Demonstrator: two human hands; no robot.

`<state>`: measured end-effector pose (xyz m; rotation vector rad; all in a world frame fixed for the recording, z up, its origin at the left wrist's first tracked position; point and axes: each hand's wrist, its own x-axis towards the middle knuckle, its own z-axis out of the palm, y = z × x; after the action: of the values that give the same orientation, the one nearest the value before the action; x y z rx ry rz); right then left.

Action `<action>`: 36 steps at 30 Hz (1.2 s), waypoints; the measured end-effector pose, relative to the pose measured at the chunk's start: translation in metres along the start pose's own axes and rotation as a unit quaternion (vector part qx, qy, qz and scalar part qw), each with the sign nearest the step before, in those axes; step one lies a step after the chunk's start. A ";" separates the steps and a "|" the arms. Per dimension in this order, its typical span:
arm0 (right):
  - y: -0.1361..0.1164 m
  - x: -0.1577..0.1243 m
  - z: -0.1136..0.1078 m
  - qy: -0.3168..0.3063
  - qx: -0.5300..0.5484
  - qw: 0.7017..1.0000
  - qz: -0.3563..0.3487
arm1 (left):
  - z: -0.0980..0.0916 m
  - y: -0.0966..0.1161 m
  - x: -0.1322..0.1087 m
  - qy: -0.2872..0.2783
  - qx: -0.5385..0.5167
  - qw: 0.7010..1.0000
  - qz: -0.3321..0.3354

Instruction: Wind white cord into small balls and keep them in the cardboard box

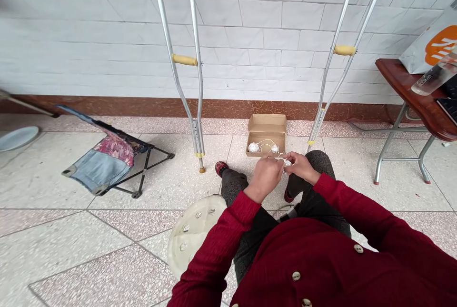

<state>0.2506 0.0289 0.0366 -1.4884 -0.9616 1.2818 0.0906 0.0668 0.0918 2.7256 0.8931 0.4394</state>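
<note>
Closely Pinched: White Thread Held Above the Knees

Thin and pale, the white thread [286, 161] showed as a small bunch at the fingertips. A fine strand looped back toward two thread balls [253, 147] in an open cardboard box [267, 126] on the floor [160, 188]. The right hand [303, 166] was nearly closed, its fingers pinched on the bunch. The left hand [266, 176] was curled with its back to the camera and its fingertips against the same bunch; whether it gripped the thread could not be told. The thread sat between both hands, touching them, above the person's knees and near the box. Two crutches [196, 126] leaned on the tiled wall [267, 35] to either side.
</note>
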 end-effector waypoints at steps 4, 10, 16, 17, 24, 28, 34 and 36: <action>-0.007 0.007 -0.014 0.048 0.063 0.997 0.007 | 0.019 0.011 -0.021 -0.018 -0.072 0.994 -0.075; -0.060 -0.010 -0.032 0.035 0.199 0.979 0.000 | 0.058 0.004 -0.047 -0.041 -0.246 0.965 -0.084; -0.053 -0.059 -0.011 -0.151 0.099 0.981 0.066 | 0.062 -0.034 -0.037 -0.053 -0.203 0.970 -0.123; -0.042 -0.066 -0.007 -0.164 0.074 0.980 0.079 | 0.057 -0.040 -0.033 -0.055 -0.183 0.974 -0.120; 0.015 -0.063 0.003 -0.151 0.002 0.985 0.082 | 0.027 -0.023 -0.007 -0.032 -0.052 0.996 -0.058; 0.021 -0.040 -0.002 -0.049 -0.024 0.996 0.071 | 0.018 -0.001 -0.005 -0.028 0.003 0.999 -0.022; 0.005 -0.013 -0.015 0.089 0.124 0.985 0.076 | 0.025 0.013 -0.022 -0.022 -0.052 0.997 -0.061; -0.010 -0.007 -0.018 0.104 0.168 0.979 0.052 | 0.035 0.016 -0.029 -0.026 -0.106 0.991 -0.076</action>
<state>0.2670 0.0221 0.0491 -1.3847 -0.5075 1.2612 0.0890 0.0321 0.0586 2.4468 0.9728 0.4054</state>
